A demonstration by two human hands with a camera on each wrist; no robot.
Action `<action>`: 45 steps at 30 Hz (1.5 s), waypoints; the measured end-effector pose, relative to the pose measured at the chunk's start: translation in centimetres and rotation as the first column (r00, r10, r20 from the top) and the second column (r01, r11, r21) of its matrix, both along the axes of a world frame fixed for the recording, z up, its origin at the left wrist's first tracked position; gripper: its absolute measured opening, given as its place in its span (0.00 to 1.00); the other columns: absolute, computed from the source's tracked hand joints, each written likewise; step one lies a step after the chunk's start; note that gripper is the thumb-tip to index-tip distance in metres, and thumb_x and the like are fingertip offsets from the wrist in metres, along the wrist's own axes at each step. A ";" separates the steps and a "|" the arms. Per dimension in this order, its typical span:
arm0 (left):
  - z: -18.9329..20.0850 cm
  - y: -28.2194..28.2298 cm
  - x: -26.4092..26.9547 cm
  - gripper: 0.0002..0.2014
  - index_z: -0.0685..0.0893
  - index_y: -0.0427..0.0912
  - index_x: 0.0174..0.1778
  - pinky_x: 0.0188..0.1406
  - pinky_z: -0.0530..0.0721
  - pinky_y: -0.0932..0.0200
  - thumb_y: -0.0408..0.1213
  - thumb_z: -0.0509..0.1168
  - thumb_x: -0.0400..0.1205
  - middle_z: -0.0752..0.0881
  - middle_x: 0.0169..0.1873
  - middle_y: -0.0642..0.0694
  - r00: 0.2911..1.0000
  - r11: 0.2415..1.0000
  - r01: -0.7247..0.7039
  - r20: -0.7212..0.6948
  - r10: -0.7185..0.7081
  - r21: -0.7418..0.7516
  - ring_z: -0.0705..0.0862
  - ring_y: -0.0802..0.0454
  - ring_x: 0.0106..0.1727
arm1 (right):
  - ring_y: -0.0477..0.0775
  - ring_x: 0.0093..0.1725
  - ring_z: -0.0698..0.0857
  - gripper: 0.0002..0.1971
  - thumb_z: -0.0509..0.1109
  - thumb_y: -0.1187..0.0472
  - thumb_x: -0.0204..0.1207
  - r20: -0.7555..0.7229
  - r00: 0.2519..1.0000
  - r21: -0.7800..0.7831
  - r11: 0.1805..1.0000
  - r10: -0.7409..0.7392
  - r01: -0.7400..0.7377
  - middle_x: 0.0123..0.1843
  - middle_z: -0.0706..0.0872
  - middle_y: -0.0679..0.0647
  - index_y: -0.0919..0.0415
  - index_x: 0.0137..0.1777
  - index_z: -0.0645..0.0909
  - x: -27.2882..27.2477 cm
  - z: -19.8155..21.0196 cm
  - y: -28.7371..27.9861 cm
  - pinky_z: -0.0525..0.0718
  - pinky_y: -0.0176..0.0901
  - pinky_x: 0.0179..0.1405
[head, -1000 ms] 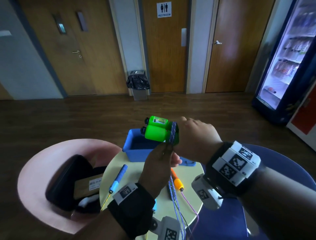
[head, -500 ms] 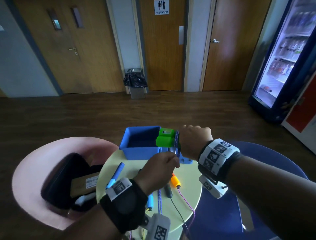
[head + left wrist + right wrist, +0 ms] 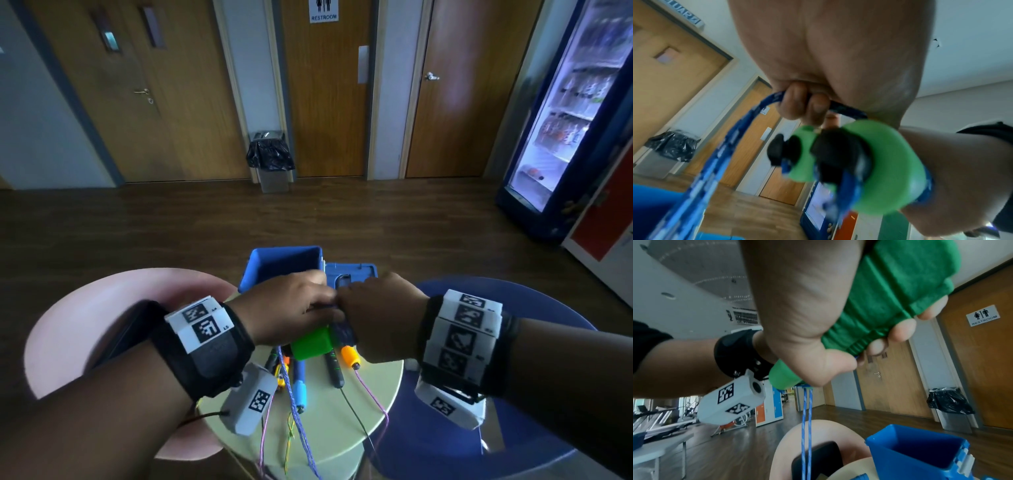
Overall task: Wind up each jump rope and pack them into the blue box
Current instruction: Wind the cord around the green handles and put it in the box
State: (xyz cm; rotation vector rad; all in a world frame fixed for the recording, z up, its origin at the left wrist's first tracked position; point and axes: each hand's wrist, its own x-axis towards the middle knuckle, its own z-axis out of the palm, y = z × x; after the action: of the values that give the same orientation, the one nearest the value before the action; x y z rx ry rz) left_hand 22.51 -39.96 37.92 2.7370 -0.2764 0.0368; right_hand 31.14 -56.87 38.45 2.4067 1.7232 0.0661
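Above the small round table [image 3: 370, 407], just in front of the blue box [image 3: 284, 265], you hold the green handles [image 3: 313, 342] of one jump rope side by side. Your right hand [image 3: 380, 318] is wrapped round both of them, fingers [image 3: 902, 331] curled underneath. Your left hand [image 3: 291, 310] sits right against it, and the left wrist view shows its fingertips [image 3: 797, 104] pinching the blue braided cord [image 3: 731, 138] where it loops over toward the handles. Some turns of that cord already lie around the handles; two strands [image 3: 806, 418] hang straight down from them and trail off the near edge of the table.

The box stands open at the far side of the tabletop, its lid [image 3: 352, 274] lying flat to the right of it. Under your hands lie the other ropes: an orange handle [image 3: 350, 356], a blue handle [image 3: 299, 383] and a dark handle [image 3: 334, 370], with thin cords running toward you. A pink chair [image 3: 85, 325] stands to the left of the table and a blue chair [image 3: 534, 445] to the right.
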 end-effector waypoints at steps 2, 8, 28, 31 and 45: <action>0.2 0.0 0.0 0.13 0.79 0.65 0.52 0.59 0.78 0.52 0.64 0.57 0.80 0.80 0.50 0.59 1.000 0.998 -0.017 -0.014 0.016 -0.062 0.80 0.64 0.54 | 0.55 0.39 0.86 0.13 0.69 0.52 0.65 -0.014 1.000 0.001 1.000 0.000 0.000 0.41 0.83 0.47 0.48 0.49 0.74 0.0 0.8 -0.4 0.84 0.46 0.38; 0.6 -0.4 -0.1 0.18 0.76 0.57 0.32 0.41 0.78 0.51 0.65 0.56 0.79 0.80 0.33 0.54 0.999 0.998 -0.041 0.008 0.041 -0.039 0.80 0.57 0.38 | 0.58 0.48 0.86 0.13 0.69 0.54 0.67 -0.040 0.999 -0.001 1.000 -0.007 0.007 0.48 0.83 0.51 0.52 0.50 0.71 0.0 1.7 -1.7 0.82 0.46 0.42; 3.3 -0.3 0.1 0.15 0.81 0.47 0.26 0.26 0.74 0.69 0.37 0.63 0.80 0.78 0.23 0.54 0.953 0.568 -0.161 -0.277 -0.125 -0.807 0.75 0.62 0.23 | 0.58 0.29 0.80 0.15 0.74 0.51 0.59 0.139 0.979 0.376 0.907 0.150 -0.192 0.33 0.81 0.48 0.54 0.42 0.76 -1.1 4.1 -4.0 0.81 0.47 0.28; 3.0 -0.3 -0.2 0.12 0.87 0.46 0.28 0.29 0.80 0.67 0.36 0.66 0.79 0.84 0.26 0.51 0.947 0.363 -0.199 -0.274 -0.166 -0.910 0.82 0.59 0.25 | 0.58 0.30 0.80 0.15 0.74 0.50 0.61 0.140 0.978 0.405 0.892 0.156 -0.200 0.36 0.81 0.48 0.54 0.45 0.77 -1.3 4.6 -4.1 0.81 0.48 0.31; 2.7 0.1 -1.2 0.19 0.80 0.45 0.29 0.28 0.74 0.65 0.51 0.82 0.68 0.77 0.25 0.51 0.964 0.215 -0.180 -0.216 -0.157 -0.960 0.76 0.58 0.25 | 0.55 0.28 0.78 0.18 0.78 0.49 0.56 0.134 0.982 0.402 0.898 0.134 -0.177 0.33 0.80 0.46 0.53 0.43 0.76 -2.3 5.2 -3.6 0.74 0.42 0.30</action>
State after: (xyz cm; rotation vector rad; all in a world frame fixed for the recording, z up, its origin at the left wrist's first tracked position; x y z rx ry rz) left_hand 21.33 -39.87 40.64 1.3656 -0.0737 -0.1253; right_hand 28.82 -60.49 43.66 2.4719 2.0172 0.6272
